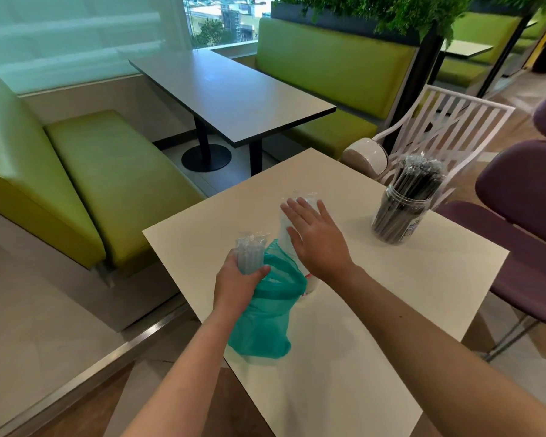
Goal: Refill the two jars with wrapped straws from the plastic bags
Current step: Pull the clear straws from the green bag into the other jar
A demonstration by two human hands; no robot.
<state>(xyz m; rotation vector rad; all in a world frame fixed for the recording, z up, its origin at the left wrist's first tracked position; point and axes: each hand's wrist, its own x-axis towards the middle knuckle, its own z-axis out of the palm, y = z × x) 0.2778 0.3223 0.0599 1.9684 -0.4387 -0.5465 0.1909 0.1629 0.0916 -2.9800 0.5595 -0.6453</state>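
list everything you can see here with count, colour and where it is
white table: 1, off-white, near centre
jar of dark straws: 1, clear, table's far right
jar of white straws: 1, clear, behind right hand
plastic bag: 1, teal, table's left edge
bundle of wrapped straws: 1, clear-white, above bag
grey table: 1, between benches
benches: 2, green
white chair: 1, far right
purple chairs: at least 2, right edge
left hand: grips bundle
right hand: fingers spread, at white-straw jar
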